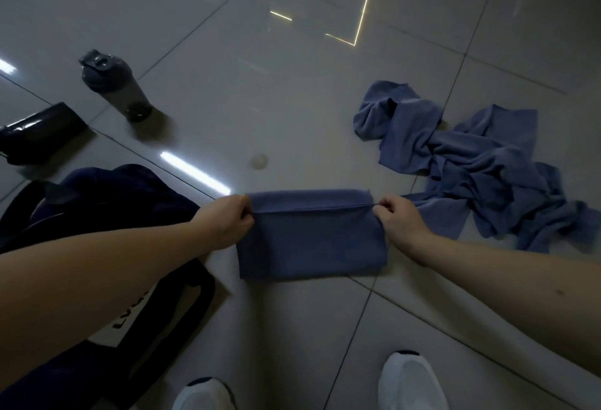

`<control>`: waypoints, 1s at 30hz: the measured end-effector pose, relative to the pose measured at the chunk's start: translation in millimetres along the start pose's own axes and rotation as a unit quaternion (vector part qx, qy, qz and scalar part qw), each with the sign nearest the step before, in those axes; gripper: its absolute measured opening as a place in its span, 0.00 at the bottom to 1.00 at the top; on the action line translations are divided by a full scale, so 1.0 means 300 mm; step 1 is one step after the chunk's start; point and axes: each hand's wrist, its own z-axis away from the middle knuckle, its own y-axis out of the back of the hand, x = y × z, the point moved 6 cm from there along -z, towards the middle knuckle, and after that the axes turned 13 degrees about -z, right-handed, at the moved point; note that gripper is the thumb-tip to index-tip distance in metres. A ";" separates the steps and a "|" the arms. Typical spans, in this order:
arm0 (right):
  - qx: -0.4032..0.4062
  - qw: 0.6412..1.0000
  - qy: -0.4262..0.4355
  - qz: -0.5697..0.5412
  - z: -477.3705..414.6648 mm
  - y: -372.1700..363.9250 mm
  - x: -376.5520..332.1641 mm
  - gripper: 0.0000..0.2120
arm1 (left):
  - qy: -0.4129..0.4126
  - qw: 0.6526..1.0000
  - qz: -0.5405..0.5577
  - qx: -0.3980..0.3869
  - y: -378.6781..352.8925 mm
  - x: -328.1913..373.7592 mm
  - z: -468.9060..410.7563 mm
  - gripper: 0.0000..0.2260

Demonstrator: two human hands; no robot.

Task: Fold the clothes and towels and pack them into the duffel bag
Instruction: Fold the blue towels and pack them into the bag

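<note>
A blue towel (pixel 310 240) is lying folded into a rectangle on the glossy tiled floor (pixel 292 100), stretched between the two hands. The left hand (pixel 224 219) is pinching its left edge at the fold line, and the right hand (pixel 398 219) is pinching the right edge, fingers curled tight on the soft cloth. A crumpled heap of blue fabric (pixel 471 162) is sprawling far right. The dark duffel bag (pixel 107 201) is sitting at left.

Indoor room; glossy tiled floor (pixel 292 100)
</note>
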 end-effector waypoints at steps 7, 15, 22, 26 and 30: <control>0.035 0.999 0.032 -0.015 -0.095 -0.024 0.027 0.08 | -0.027 0.997 0.044 0.057 0.006 -0.003 -0.072 0.09; 0.053 0.998 0.033 -0.001 -0.181 -0.048 0.051 0.05 | 0.033 0.996 0.071 0.045 -0.032 -0.043 -0.137 0.09; 0.065 0.998 -0.001 0.003 -0.240 -0.056 0.086 0.06 | 0.061 0.993 0.056 0.080 -0.059 -0.034 -0.188 0.04; 0.073 0.997 -0.001 0.002 -0.242 -0.060 0.085 0.06 | 0.069 0.992 0.050 0.097 -0.076 -0.024 -0.198 0.06; 0.073 0.997 0.006 -0.001 -0.239 -0.062 0.080 0.06 | 0.067 0.990 0.015 0.120 -0.090 -0.018 -0.201 0.06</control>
